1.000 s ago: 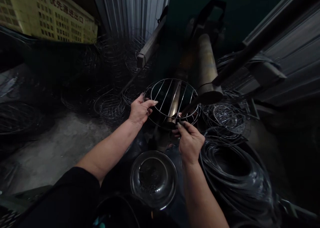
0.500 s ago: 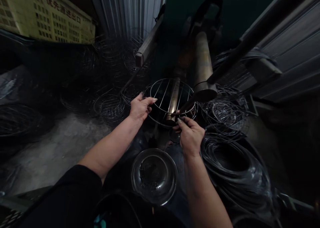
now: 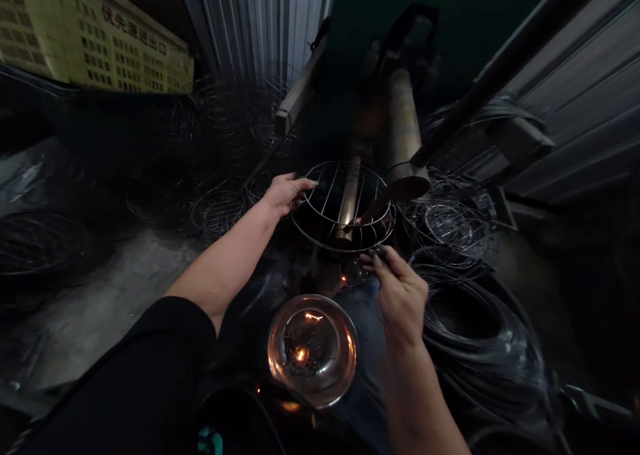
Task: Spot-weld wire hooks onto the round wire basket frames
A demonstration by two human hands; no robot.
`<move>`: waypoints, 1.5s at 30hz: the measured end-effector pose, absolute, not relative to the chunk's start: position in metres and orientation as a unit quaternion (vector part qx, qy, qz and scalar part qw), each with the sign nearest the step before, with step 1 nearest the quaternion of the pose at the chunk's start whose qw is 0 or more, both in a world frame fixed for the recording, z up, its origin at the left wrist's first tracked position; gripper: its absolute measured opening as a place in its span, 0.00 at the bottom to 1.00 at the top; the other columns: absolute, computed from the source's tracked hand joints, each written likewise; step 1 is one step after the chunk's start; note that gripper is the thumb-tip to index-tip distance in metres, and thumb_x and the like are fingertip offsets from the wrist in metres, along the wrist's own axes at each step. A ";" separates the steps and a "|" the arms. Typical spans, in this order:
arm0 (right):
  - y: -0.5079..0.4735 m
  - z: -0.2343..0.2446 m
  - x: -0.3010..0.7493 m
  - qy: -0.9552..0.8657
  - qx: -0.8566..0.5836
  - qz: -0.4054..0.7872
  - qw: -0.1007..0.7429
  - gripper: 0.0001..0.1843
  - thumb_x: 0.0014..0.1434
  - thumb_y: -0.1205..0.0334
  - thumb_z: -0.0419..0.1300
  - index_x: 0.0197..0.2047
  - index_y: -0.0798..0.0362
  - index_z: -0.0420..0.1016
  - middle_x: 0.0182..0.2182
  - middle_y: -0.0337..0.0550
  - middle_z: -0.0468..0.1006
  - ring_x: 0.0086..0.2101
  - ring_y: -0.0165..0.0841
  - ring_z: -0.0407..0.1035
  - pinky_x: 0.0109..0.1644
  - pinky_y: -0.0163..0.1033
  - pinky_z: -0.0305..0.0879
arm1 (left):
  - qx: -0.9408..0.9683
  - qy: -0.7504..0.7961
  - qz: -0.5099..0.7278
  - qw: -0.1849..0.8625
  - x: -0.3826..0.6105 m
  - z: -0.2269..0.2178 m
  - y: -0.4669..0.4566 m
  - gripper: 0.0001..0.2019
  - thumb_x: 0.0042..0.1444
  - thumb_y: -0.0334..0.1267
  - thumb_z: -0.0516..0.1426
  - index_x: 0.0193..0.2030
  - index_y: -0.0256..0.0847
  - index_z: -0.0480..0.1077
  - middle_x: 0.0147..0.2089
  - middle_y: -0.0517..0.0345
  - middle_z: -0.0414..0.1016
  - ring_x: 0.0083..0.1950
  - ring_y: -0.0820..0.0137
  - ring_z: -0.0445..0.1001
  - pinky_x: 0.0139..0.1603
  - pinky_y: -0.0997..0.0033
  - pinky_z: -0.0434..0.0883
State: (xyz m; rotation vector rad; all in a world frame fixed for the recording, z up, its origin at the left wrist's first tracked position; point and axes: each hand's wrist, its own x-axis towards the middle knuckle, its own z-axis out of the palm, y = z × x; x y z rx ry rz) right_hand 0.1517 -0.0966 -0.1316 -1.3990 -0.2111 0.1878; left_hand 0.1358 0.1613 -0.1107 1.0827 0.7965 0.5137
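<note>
A round wire rack (image 3: 325, 243) with parallel cross bars sits around the lower metal electrode rod (image 3: 349, 205), below a thicker metal cylinder (image 3: 404, 132). My left hand (image 3: 286, 194) is closed on the rack's left rim, thumb on top. My right hand (image 3: 403, 288) is just off the rack's front right edge, fingertips pinched together; whatever is between them is too dark and small to name. Beneath the rack stands a shiny metal bowl (image 3: 345, 375) with small dark wire pieces inside. A spark (image 3: 301, 354) glows in it.
To the right lie a thick coil of wire (image 3: 480, 362) and a pile of wire racks (image 3: 450, 225). More wire racks (image 3: 220, 212) are stacked at left. A yellow crate (image 3: 130, 48) stands at back left. A dark bar (image 3: 480, 102) slants down from upper right.
My right hand has drawn back from the rack's front rim, toward me and to the right. Orange sparks have appeared in and around the bowl. My left hand stays on the rim.
</note>
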 end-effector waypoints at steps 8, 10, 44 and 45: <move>-0.056 -0.128 0.144 -0.127 -0.688 0.106 0.707 0.14 0.46 0.56 0.68 0.35 0.55 0.81 0.25 0.39 0.79 0.22 0.30 0.72 0.24 0.34 0.67 | 0.431 0.388 0.290 0.761 0.106 -0.117 0.144 0.37 0.36 0.26 0.65 0.58 0.34 0.63 0.27 0.62 0.70 0.25 0.76 0.68 0.25 0.77 0.62; -0.053 -0.128 0.148 -0.148 -0.735 0.101 0.654 0.15 0.48 0.56 0.66 0.37 0.56 0.82 0.25 0.40 0.80 0.21 0.30 0.71 0.24 0.34 0.66 | 0.425 0.394 0.294 0.760 0.102 -0.115 0.140 0.40 0.37 0.26 0.65 0.61 0.34 0.61 0.27 0.62 0.70 0.25 0.77 0.68 0.25 0.78 0.62; -0.066 -0.135 0.148 -0.086 -0.665 0.119 0.732 0.15 0.44 0.55 0.68 0.32 0.57 0.77 0.22 0.39 0.77 0.20 0.32 0.73 0.20 0.34 0.69 | 0.429 0.332 0.320 0.777 0.109 -0.110 0.125 0.29 0.31 0.29 0.67 0.45 0.37 0.70 0.27 0.65 0.68 0.26 0.79 0.67 0.23 0.80 0.59; -0.065 -0.135 0.149 -0.088 -0.661 0.114 0.736 0.15 0.43 0.55 0.68 0.32 0.57 0.77 0.22 0.39 0.77 0.20 0.33 0.74 0.20 0.34 0.69 | 0.428 0.331 0.318 0.779 0.110 -0.111 0.126 0.30 0.31 0.29 0.67 0.46 0.37 0.69 0.27 0.65 0.68 0.25 0.79 0.67 0.23 0.79 0.59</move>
